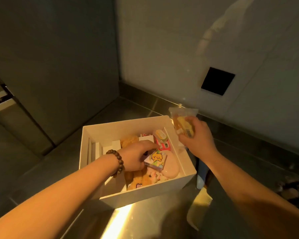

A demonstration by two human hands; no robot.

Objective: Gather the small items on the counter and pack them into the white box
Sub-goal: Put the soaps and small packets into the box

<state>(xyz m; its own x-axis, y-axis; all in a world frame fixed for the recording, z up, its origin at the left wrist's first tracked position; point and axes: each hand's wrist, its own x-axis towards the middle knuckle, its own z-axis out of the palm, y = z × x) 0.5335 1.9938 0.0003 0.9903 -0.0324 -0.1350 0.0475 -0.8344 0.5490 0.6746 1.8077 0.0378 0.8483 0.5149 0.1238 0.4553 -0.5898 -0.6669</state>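
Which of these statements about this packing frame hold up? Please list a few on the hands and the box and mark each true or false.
1. The right hand holds a clear-wrapped yellow snack packet above the far right corner of the white box. True.
2. The left hand rests on the counter outside the box. False: it reaches down into the box among the items.
3. A beaded bracelet is on the left wrist. True.
4. The box is empty. False: it holds several items, among them a small carton with a yellow cartoon figure and a pink oval case.
5. A lid covers the box. False: its top is open.
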